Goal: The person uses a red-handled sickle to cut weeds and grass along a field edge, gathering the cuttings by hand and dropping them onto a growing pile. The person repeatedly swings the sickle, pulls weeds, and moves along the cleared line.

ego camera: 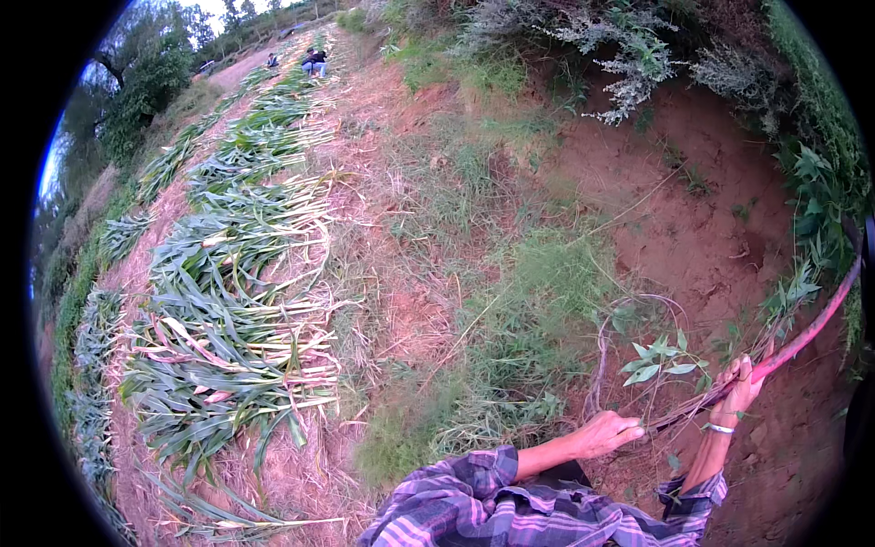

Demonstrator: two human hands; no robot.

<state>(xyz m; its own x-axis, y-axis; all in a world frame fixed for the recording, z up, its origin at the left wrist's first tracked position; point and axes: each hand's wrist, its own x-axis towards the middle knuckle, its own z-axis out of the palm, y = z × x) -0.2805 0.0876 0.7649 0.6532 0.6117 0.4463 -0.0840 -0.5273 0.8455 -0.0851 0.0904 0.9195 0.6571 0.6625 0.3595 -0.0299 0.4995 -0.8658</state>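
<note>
My left hand [607, 435] is closed on a bundle of thin brown vine stems [690, 407] near the bottom of the view. Farther right, my right hand [737, 395] is closed around those stems and the lower end of a reddish pole [800, 347]. That pole rises toward the right rim, where its far end meets dark foliage. A leafy green sprig [657, 361] hangs between and above my hands. One bent woody stem [600, 362] loops upward from near my left hand. The pole's surface under my right fingers is hidden.
Cut corn stalks [239, 328] lie in rows at left. A bare earth bank [690, 212] rises at right beneath grey-green shrubs [629, 61]. Grass and weeds [526, 342] grow in the middle. A bent-over person [315, 62] is far off at the top.
</note>
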